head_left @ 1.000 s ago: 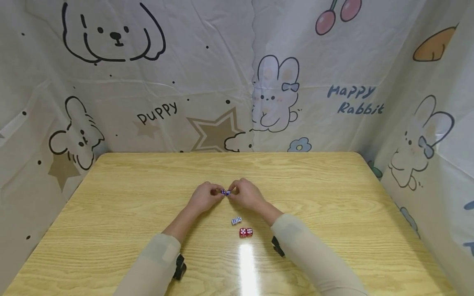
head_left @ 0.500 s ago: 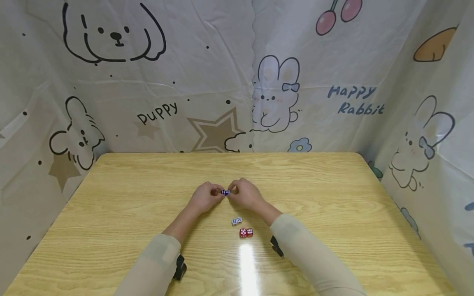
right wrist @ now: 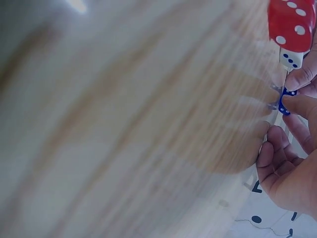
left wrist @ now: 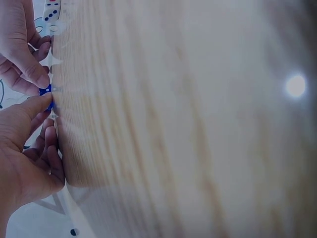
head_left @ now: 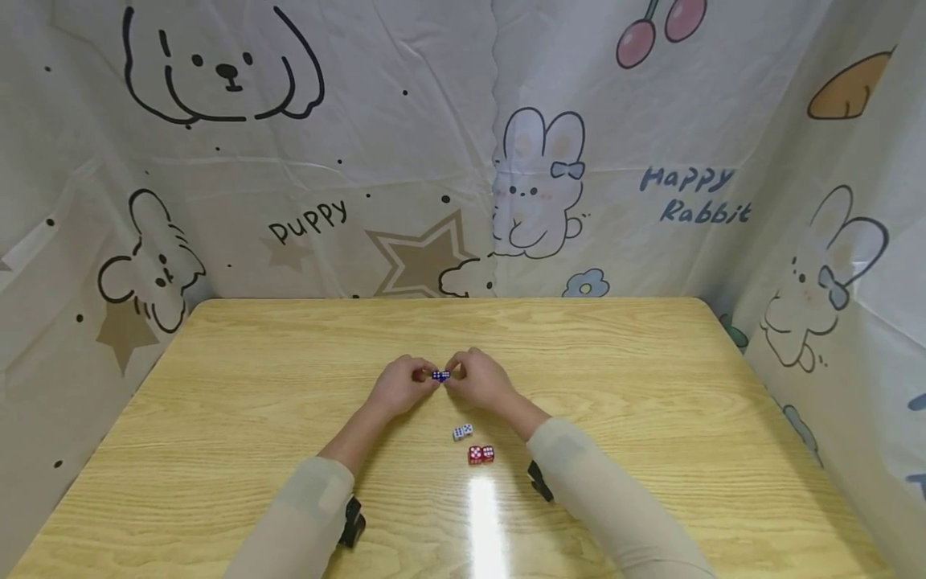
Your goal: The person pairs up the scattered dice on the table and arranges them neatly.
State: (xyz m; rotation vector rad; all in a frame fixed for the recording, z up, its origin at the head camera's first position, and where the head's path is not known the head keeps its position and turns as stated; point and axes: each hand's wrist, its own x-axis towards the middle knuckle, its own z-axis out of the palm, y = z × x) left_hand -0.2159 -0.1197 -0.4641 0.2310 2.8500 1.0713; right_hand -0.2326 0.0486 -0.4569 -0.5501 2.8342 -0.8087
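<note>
Two small blue dice (head_left: pixel 440 375) sit side by side on the wooden table (head_left: pixel 651 386), near its middle. My left hand (head_left: pixel 427 377) pinches the left die with thumb and forefinger, and my right hand (head_left: pixel 452 376) pinches the right one. In the left wrist view a blue die (left wrist: pixel 46 91) shows between my left hand (left wrist: pixel 34 106) and the other hand's fingers (left wrist: pixel 22 59). The right wrist view shows a blue die (right wrist: pixel 284 100) at my right hand (right wrist: pixel 295 106). Most of both dice is hidden by fingertips.
Two white dice (head_left: pixel 462 432) and two red dice (head_left: pixel 481 454) lie in pairs just nearer to me, between my forearms. The red dice (right wrist: pixel 292 22) and a white die (right wrist: pixel 291 58) also show in the right wrist view. Printed cloth walls (head_left: pixel 506 161) enclose the table on three sides.
The two blue dice have closed up against each other between my fingertips. Both hands have stayed almost still.
</note>
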